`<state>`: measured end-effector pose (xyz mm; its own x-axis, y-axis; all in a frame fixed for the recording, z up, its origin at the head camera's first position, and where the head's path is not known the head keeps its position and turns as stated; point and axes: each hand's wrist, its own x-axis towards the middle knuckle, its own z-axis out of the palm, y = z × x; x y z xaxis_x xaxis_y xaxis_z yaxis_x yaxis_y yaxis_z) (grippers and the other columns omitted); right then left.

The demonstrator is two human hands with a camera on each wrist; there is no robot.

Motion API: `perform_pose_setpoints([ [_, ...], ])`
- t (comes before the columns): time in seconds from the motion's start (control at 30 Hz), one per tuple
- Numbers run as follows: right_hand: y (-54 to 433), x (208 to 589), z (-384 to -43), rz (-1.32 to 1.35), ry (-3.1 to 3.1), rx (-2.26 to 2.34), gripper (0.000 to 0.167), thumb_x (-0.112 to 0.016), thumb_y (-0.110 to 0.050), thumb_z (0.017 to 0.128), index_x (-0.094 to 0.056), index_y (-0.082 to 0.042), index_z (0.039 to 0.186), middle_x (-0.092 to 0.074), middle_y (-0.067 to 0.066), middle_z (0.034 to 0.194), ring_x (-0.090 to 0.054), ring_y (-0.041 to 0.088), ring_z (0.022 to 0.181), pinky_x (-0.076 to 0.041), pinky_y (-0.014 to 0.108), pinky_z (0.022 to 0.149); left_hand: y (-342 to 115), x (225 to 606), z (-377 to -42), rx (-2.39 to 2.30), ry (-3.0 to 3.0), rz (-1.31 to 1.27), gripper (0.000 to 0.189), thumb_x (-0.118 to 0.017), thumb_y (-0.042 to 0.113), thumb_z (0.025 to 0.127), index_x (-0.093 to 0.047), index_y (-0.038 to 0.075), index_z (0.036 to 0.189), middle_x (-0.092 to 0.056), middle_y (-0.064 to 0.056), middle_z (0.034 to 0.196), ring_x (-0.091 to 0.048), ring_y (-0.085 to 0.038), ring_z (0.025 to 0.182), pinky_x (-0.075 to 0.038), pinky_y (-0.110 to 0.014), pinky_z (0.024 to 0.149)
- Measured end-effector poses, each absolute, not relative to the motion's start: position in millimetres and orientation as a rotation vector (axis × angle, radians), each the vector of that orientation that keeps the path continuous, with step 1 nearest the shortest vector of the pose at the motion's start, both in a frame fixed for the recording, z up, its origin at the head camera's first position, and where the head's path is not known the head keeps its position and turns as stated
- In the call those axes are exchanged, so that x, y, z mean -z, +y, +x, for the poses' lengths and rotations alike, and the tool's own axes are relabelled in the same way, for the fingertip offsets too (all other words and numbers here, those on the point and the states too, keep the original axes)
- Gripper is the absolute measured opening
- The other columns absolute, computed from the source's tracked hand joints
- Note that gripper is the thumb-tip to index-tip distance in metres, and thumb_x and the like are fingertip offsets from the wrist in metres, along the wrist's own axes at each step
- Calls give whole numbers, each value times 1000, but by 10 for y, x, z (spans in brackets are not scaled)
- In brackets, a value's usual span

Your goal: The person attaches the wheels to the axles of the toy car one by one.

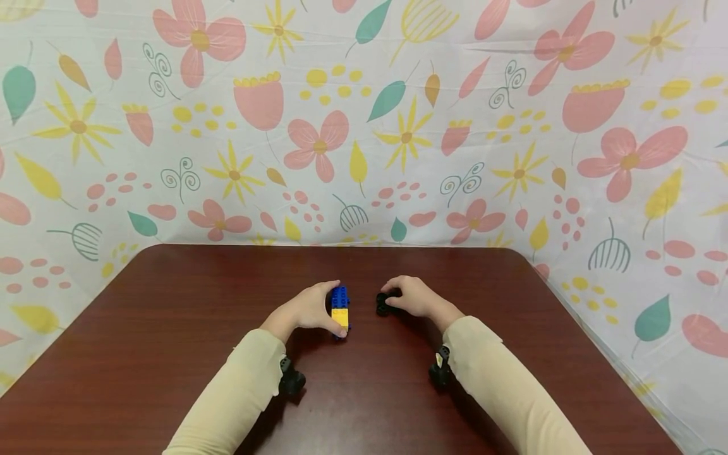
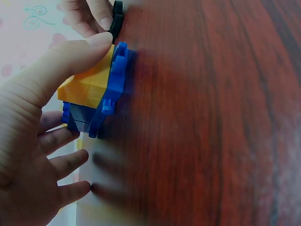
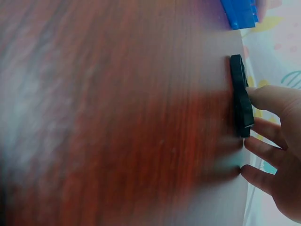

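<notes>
A small toy built of blue and yellow bricks (image 1: 339,299) sits on the table left of centre. My left hand (image 1: 313,308) holds it from its left side, the thumb on the yellow end and a finger at the far blue end. In the left wrist view, the yellow bricks (image 2: 91,87) sit on a blue base with small side pegs (image 2: 108,107). Right of the toy lies a flat black piece with rounded lobes (image 1: 382,304). My right hand (image 1: 414,296) pinches this black piece (image 3: 241,96) between thumb and fingers, close against the tabletop.
The dark reddish-brown wooden table (image 1: 364,404) has rounded far corners. Behind it hangs a white cloth (image 1: 364,202) with flowers and leaves. Black wrist devices (image 1: 292,379) sit at both cream sleeves (image 1: 233,392).
</notes>
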<state>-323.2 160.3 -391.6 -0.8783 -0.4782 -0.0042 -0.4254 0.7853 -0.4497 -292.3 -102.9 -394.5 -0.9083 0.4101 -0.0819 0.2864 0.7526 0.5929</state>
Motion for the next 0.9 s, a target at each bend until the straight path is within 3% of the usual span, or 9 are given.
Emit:
perform_pose_setpoints([
  [0.27,1567,3877,-3284,-698,2831,625,29,-65,-16,88,-66,-10,117,-61,11,123,-51,32,122,-44,46,99,-1012,3916,-2919,-880,2746,531,112,-88,44,59,-30,11,148,-38,-11,147,-44,-28,128,-41,-46,103],
  [0.7,1520,3843,-3350,-710,2774,634,33,-68,-9,83,-68,-8,116,-65,7,115,-57,25,108,-48,41,93,-996,3917,-2936,-901,2761,528,108,-88,45,57,-35,10,145,-43,-11,142,-50,-26,119,-45,-44,98],
  [0.9,1495,3846,-3353,-649,2774,600,31,-68,-11,83,-68,-10,114,-64,7,114,-58,24,108,-49,39,92,-992,3934,-2960,-946,2749,539,107,-87,47,59,-34,12,146,-40,-10,145,-47,-26,123,-44,-45,99],
])
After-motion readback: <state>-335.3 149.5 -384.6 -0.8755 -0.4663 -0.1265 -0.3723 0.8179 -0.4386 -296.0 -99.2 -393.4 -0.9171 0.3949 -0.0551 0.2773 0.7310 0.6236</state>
